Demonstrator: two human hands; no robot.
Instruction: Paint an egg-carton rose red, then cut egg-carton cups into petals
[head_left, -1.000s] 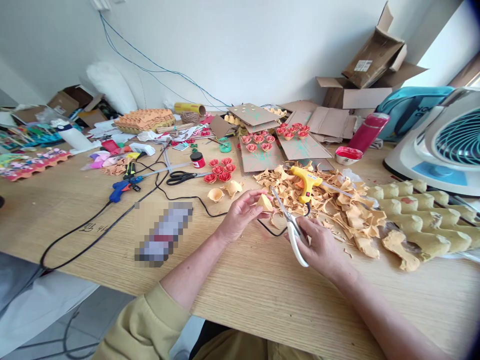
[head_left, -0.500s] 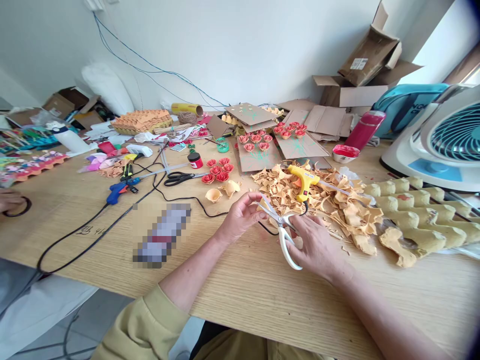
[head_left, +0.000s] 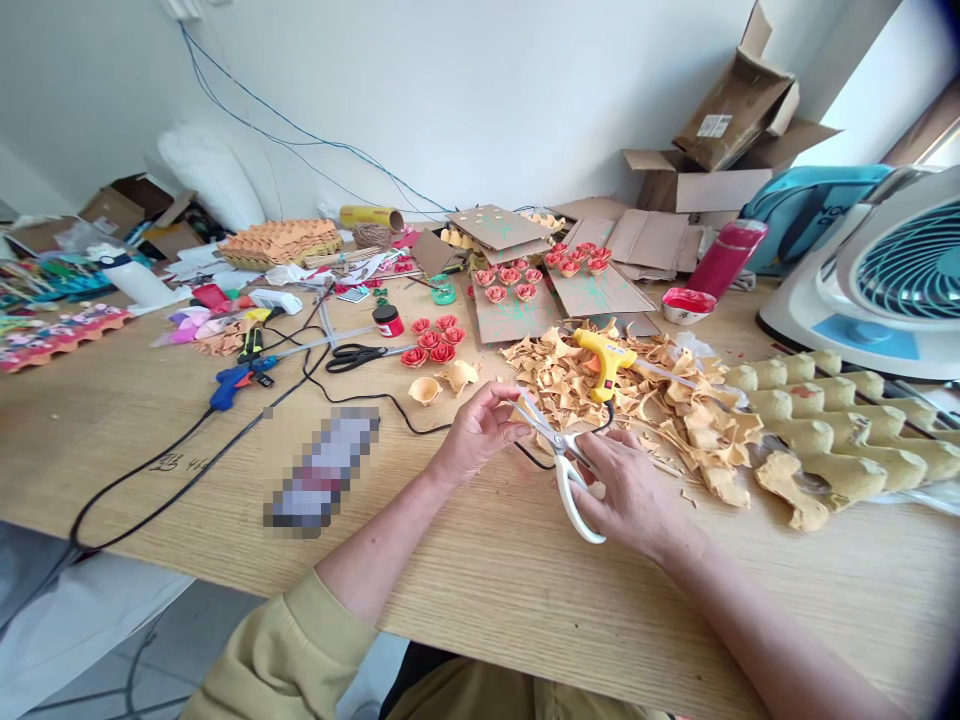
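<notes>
My right hand (head_left: 634,495) is closed around the white handles of a pair of scissors (head_left: 576,510), whose blades stand slightly apart and point up and left. At the blade tips is my left hand (head_left: 484,430), its thumb and fingers bent together in a pinch. Whatever it pinches is too small or hidden to make out. Just beyond the hands lies a heap of torn tan egg-carton pieces (head_left: 555,375), with a yellow glue gun (head_left: 604,362) resting on it. Two cut carton cups (head_left: 425,391) sit beyond my left hand, near several red-painted carton roses (head_left: 442,352).
Black scissors (head_left: 352,356), a red paint jar (head_left: 388,321) and a blue glue gun (head_left: 231,385) with trailing cords lie left. A blurred-out flat object (head_left: 322,470) is nearer. At right are egg trays (head_left: 847,430), a fan (head_left: 862,290) and a red paint bowl (head_left: 688,306).
My hands and the scissors hold nearly the same pose. The view has shifted slightly, and another person's hand at the left edge is no longer in sight.
</notes>
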